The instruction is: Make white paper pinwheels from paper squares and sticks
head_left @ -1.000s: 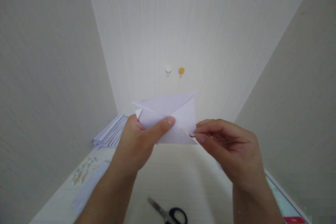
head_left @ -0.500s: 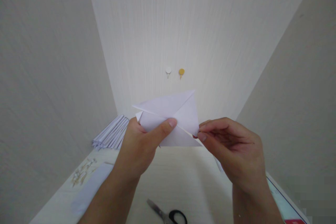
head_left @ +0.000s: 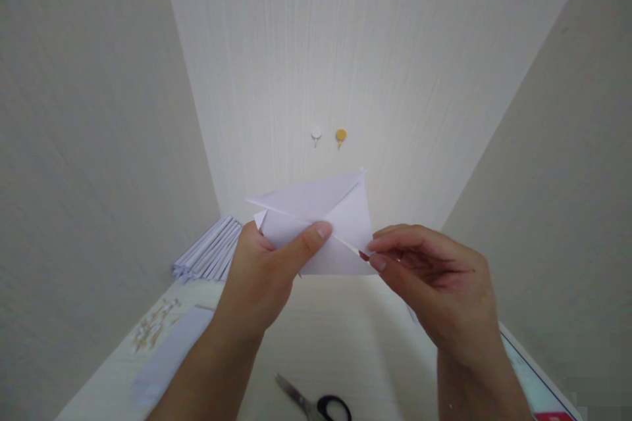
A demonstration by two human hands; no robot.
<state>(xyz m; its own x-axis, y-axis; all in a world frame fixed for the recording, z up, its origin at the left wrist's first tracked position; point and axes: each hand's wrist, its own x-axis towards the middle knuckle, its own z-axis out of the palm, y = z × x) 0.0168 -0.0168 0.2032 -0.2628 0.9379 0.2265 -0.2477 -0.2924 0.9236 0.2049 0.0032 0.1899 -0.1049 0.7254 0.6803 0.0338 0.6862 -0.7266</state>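
Observation:
A folded white paper [head_left: 345, 204] with crossing diagonal creases, shaped like an envelope, is held up above the table. My left hand [head_left: 269, 276] grips it from the left, thumb pressed flat on its front near the middle and the other fingers hidden behind. At the paper's right edge, my right hand [head_left: 434, 276] pinches the lower corner between thumb and forefinger. A small dark red patch [head_left: 364, 255] shows in the slit beside those fingertips; what it is I cannot make out.
Scissors [head_left: 306, 401] with black handles lie at the table's [head_left: 336, 329] front. To the left are rolled white paper sticks [head_left: 210, 250], a scatter of small gold-and-white pieces [head_left: 157, 325] and a white sheet [head_left: 172, 352]. Two hooks, white [head_left: 316, 134] and yellow [head_left: 341, 135], hang on the back wall.
My right thumb and forefinger have parted slightly and shifted a little down and left at the corner. More of the dark red patch shows. My left hand stays almost still.

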